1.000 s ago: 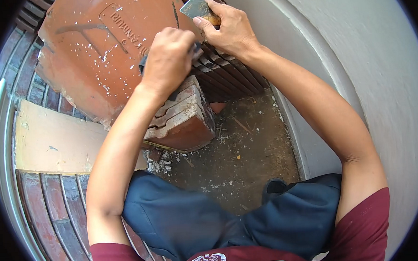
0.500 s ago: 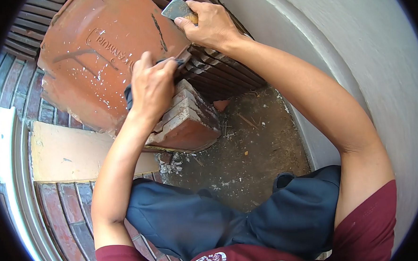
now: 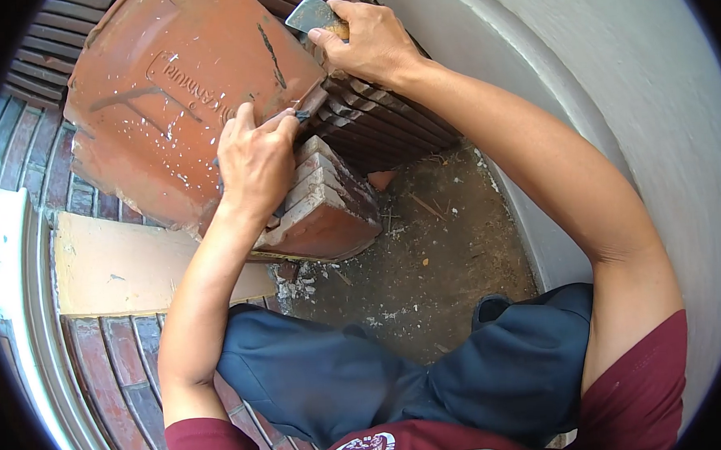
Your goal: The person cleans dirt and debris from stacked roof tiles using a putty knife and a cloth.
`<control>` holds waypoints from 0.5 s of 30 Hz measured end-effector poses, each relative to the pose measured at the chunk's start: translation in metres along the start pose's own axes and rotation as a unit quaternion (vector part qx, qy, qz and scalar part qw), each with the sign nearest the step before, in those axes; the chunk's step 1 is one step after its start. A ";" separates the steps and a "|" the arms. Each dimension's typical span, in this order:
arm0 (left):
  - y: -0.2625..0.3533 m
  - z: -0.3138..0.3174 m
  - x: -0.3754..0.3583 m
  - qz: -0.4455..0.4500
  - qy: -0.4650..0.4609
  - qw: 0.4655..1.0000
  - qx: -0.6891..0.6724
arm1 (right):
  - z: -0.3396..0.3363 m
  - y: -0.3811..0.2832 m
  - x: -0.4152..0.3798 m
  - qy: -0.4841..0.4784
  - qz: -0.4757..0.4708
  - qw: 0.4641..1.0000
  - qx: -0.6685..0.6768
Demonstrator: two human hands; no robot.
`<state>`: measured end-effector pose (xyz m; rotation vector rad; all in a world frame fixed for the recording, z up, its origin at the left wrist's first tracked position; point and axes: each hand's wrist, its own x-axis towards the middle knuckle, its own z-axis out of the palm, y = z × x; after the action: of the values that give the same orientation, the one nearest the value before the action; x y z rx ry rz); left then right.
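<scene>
My right hand (image 3: 374,45) is closed round a scraper (image 3: 310,14) with a flat grey blade, at the top edge of a large orange-brown roof tile (image 3: 197,58). Fingers bent, my left hand (image 3: 253,167) presses a dark cloth (image 3: 302,116) against the tile's near right edge. Most of the cloth is hidden under that hand. Raised lettering, white specks and a dark streak mark the tile's face.
Stacked roof tiles (image 3: 319,215) stand just below the big tile, with more rows of tiles (image 3: 392,125) behind them. A grey curved wall (image 3: 581,83) runs along the right. Debris lies on the dirty floor (image 3: 412,279). A brick surface (image 3: 122,351) is at left.
My left hand has slid slightly down and left along the tile with the cloth. My right hand and the scraper have shifted a little to the right.
</scene>
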<state>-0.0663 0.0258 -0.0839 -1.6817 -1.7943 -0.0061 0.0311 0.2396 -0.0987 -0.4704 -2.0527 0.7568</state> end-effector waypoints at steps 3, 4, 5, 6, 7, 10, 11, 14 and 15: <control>0.004 0.015 0.019 0.005 0.008 1.000 0.008 | 0.007 0.006 0.001 0.013 -0.006 1.000 0.013; 0.005 0.021 0.028 0.022 0.018 1.000 0.002 | 0.007 0.004 0.003 0.017 -0.012 1.000 0.016; 0.006 0.025 0.036 0.035 0.012 0.999 -0.004 | 0.004 0.003 0.001 -0.004 -0.005 1.000 0.028; 0.006 0.026 0.040 0.046 0.005 0.999 -0.011 | 0.008 0.004 -0.001 0.002 -0.010 1.000 0.025; 0.006 0.026 0.037 0.047 0.008 0.999 -0.017 | 0.013 0.005 -0.002 0.008 -0.015 1.000 0.022; 0.001 0.009 0.025 0.047 -0.015 0.999 -0.015 | 0.013 0.000 -0.005 0.010 -0.026 0.999 0.021; 0.000 0.001 0.018 0.042 -0.016 0.999 -0.008 | 0.014 -0.003 -0.007 0.017 -0.028 0.999 0.025; -0.018 -0.025 -0.006 -0.013 -0.037 0.999 0.010 | 0.017 -0.002 -0.007 0.028 -0.073 0.997 0.028; -0.026 -0.037 -0.011 -0.037 -0.006 0.999 -0.005 | 0.016 -0.006 -0.008 0.029 -0.095 0.995 0.030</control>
<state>-0.0735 -0.0040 -0.0489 -1.6259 -1.8671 -0.0376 0.0215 0.2246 -0.1065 -0.2569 -1.9812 0.6803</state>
